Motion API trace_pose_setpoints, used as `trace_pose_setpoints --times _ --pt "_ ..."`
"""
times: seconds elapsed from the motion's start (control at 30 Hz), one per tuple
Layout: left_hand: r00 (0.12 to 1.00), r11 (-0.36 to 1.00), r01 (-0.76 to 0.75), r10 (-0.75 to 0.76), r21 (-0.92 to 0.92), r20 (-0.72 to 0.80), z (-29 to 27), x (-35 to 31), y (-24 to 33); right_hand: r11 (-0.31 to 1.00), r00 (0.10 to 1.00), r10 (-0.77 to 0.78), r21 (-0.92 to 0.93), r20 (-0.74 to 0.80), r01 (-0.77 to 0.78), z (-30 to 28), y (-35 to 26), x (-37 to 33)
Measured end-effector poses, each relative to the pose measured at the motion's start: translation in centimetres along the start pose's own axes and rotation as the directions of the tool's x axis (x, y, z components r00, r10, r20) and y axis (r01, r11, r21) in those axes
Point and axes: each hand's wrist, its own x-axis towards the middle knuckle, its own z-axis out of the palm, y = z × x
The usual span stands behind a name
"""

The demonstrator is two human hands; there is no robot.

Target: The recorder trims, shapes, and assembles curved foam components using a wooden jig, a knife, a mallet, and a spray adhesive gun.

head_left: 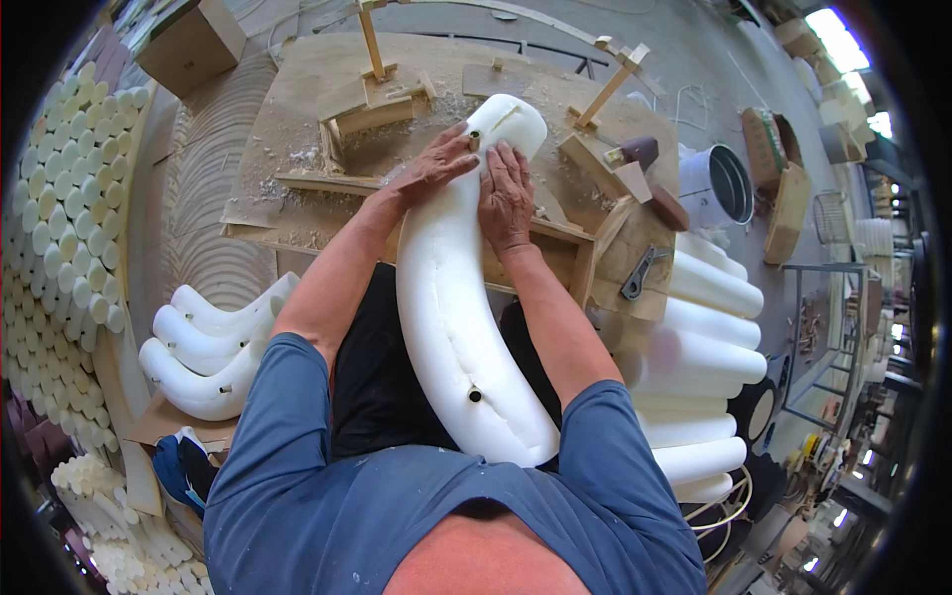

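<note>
A thick, curved white tube (446, 297) lies lengthwise in front of me, its near end against my torso and its far end over the workbench. Two small metal fittings show in its surface, one far (475, 139) and one near (475, 395). A rough seam runs along its top. My left hand (436, 165) rests flat on the tube's left side, fingertips close to the far fitting. Against the right side near the far end, my right hand (507, 198) lies with fingers stretched forward. Neither hand is wrapped around the tube.
The wooden bench (263, 188) carries shavings, wood blocks and two upright sticks. A dark-handled tool (643, 273) lies at its right corner, near a metal drum (729, 185). White tubes (704, 367) are stacked at right; curved ones (203, 382) sit at left.
</note>
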Motion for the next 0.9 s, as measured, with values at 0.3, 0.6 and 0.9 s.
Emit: trace_pose_setpoints --times 0.3,0.6,0.9 --pt "0.980 0.880 0.197 -0.175 -0.433 0.091 -2.9 4.0 0.0 0.962 0.984 0.121 0.230 0.133 -0.149 -1.5 2.2 3.2" --pt "0.997 0.997 -0.066 0.067 -0.033 0.033 -1.5 8.7 -1.3 0.912 0.912 0.351 0.298 -0.212 -0.282 0.8 3.4 4.3" --pt "0.995 1.000 0.006 -0.008 0.019 0.098 -1.4 9.8 -2.3 0.905 0.905 0.401 0.216 -0.142 -0.367 2.6 5.3 6.3"
